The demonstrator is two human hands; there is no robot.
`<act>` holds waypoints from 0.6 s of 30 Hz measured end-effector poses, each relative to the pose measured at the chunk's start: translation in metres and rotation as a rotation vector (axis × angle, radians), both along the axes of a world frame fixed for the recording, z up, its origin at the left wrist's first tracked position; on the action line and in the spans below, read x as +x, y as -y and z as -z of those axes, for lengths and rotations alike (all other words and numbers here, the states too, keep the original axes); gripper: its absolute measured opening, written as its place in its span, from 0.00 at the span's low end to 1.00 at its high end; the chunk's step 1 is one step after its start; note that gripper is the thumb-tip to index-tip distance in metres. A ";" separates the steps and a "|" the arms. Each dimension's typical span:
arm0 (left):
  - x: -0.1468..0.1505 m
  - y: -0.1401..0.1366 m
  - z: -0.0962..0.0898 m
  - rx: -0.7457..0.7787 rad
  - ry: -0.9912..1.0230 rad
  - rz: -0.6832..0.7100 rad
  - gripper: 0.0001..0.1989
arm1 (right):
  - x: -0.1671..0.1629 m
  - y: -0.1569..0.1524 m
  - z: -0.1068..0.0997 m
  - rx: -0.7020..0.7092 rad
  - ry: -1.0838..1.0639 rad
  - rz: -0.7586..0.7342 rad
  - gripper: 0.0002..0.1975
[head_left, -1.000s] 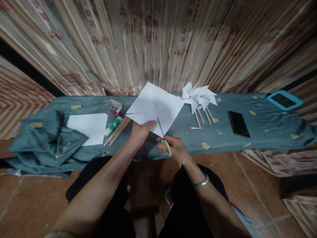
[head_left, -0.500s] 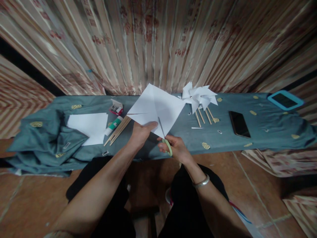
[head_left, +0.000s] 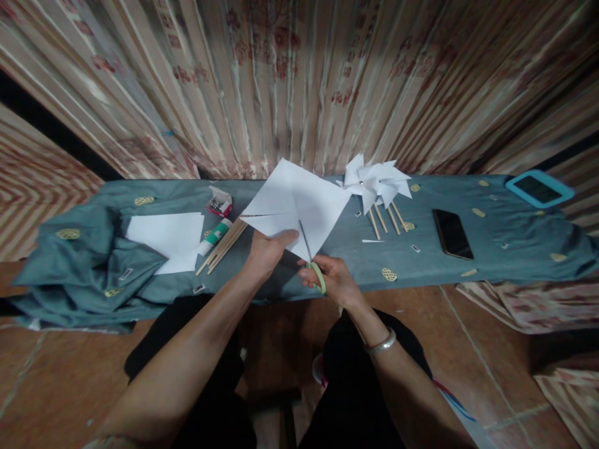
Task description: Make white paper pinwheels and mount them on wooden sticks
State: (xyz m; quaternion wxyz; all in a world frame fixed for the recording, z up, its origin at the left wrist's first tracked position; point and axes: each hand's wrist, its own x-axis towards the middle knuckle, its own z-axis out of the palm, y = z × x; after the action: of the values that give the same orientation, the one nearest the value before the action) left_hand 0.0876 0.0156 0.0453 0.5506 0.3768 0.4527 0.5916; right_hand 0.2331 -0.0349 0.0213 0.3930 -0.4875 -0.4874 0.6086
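My left hand (head_left: 269, 251) pinches the lower left edge of a white square sheet of paper (head_left: 299, 187), thumb on top and fingers hidden beneath. The sheet is turned corner-down, with crease lines and one slit running in from its left corner. In my right hand (head_left: 330, 277) are scissors (head_left: 319, 279) with light green handles, my fingers closed around the loops. Their blade lies over the paper at the bottom corner, pointing toward the centre. Just right of the sheet lie white paper pinwheels (head_left: 374, 181) on wooden sticks.
Left of the sheet are loose wooden sticks (head_left: 222, 247), a glue stick (head_left: 215, 236), a small red box of pins (head_left: 219, 203) and white paper (head_left: 171, 240). A black phone (head_left: 452, 234) and a blue-framed tablet (head_left: 539, 189) lie to the right. A curtain (head_left: 290, 93) hangs behind the cloth-covered bench.
Almost nothing differs. Both hands, the paper and the scissors keep nearly the same position, with the blade still at the bottom corner.
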 end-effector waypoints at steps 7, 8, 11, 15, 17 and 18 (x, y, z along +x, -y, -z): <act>0.000 0.001 -0.002 0.000 -0.006 -0.015 0.20 | -0.001 0.000 0.000 0.004 0.003 0.001 0.23; 0.000 0.001 -0.001 -0.001 -0.011 -0.014 0.21 | 0.000 0.000 0.000 0.003 0.007 -0.004 0.23; -0.001 -0.001 -0.001 -0.001 -0.016 -0.025 0.21 | 0.001 0.000 0.000 0.001 0.046 -0.046 0.22; -0.006 -0.005 -0.004 0.019 -0.005 -0.069 0.23 | 0.009 0.003 -0.004 -0.027 0.072 -0.127 0.23; -0.010 -0.008 -0.006 0.036 0.010 -0.091 0.24 | 0.019 0.004 -0.007 -0.060 0.061 -0.169 0.24; -0.013 -0.009 -0.007 0.040 0.015 -0.099 0.25 | 0.025 0.004 -0.009 -0.076 0.058 -0.196 0.24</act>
State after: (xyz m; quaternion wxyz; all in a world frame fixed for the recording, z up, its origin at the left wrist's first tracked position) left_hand 0.0749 0.0250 0.0524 0.5163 0.3604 0.4548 0.6298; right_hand 0.2578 -0.0390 0.0302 0.2986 -0.4696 -0.5204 0.6476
